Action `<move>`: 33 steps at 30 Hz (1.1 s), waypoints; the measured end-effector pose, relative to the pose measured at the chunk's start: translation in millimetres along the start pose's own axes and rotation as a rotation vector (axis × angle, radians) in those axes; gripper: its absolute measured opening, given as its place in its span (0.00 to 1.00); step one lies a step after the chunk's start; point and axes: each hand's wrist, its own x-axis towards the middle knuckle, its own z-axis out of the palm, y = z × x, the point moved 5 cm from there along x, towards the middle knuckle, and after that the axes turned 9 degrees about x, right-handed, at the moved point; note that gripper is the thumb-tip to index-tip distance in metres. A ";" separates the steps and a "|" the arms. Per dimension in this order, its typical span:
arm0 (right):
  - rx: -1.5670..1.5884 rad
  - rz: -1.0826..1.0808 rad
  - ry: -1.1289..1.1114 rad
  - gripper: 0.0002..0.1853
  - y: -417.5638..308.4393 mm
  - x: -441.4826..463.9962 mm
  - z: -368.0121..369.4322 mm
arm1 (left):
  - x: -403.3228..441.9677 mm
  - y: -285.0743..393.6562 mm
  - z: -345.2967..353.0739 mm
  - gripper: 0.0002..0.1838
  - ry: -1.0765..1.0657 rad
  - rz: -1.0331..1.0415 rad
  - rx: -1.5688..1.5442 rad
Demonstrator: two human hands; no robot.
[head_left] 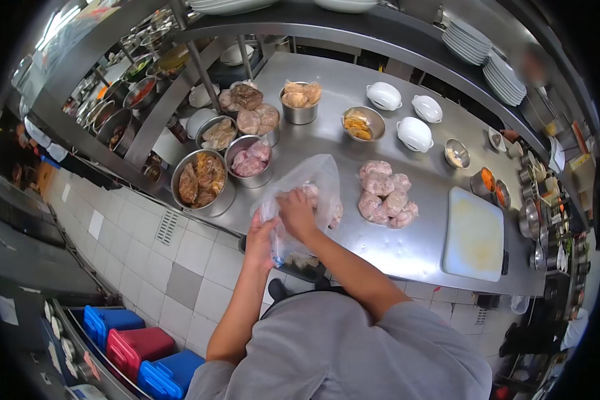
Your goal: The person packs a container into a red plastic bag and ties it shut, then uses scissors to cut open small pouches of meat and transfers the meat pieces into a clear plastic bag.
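A clear plastic bag point(323, 172) stands over the near edge of the steel table, with pale raw meat portions showing through it. My left hand point(261, 237) is closed around the bag's gathered side. Curled over the upper part of that same side, my right hand point(296, 211) grips the plastic; its fingertips are partly hidden. To the right lies a cluster of bagged pale meat portions point(385, 193). Left of the bag stand a steel pot of pink raw meat point(249, 159) and a larger pot of brown marinated meat point(203, 180).
A white cutting board point(473, 233) lies at the right of the steel table point(420, 250). Behind are white lidded dishes point(415, 134), a bowl of yellow pieces point(363, 125) and more meat pots. An overhead shelf point(353, 30) holds plates. Blue and red bins point(140, 343) are lower left.
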 end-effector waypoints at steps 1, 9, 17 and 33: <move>-0.232 -0.030 -0.033 0.27 -7.4 -0.9 6.3 | -2.2 2.1 -0.5 0.27 0.056 -0.012 0.025; -0.595 -0.050 -0.091 0.24 27.8 31.9 4.2 | -25.8 -17.1 -13.8 0.26 0.134 -0.119 0.067; 0.256 0.421 -0.250 0.18 4.7 2.1 -99.9 | -20.9 20.7 -17.1 0.26 0.098 0.043 0.064; 0.486 0.683 0.120 0.31 107.0 -100.7 -121.9 | 4.5 55.4 10.7 0.30 0.079 0.270 0.355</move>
